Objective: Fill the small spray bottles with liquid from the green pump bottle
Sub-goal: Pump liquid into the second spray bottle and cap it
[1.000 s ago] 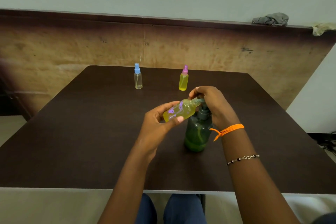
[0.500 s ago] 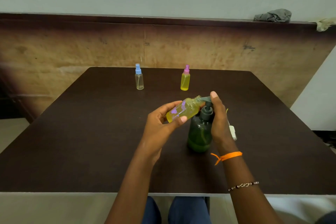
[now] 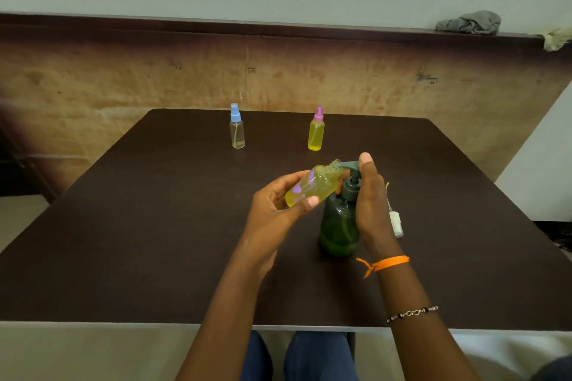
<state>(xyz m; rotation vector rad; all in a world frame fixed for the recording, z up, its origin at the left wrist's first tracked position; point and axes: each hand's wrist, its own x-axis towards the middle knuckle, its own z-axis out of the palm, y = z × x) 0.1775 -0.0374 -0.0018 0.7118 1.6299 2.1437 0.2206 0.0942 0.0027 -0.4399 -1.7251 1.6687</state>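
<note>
Near the desk's (image 3: pixel 123 241) middle, the left hand (image 3: pixel 272 210) curls round a small, light, slick yellow plastic bottle (image 3: pixel 312 184), tilted to the spout of the dark green pump bottle (image 3: pixel 339 226). The right hand (image 3: pixel 370 198) lies straight-fingered on the pump head; best held mid-body.

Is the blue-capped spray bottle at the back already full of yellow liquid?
No, the blue-capped bottle looks clear and nearly empty.
</note>
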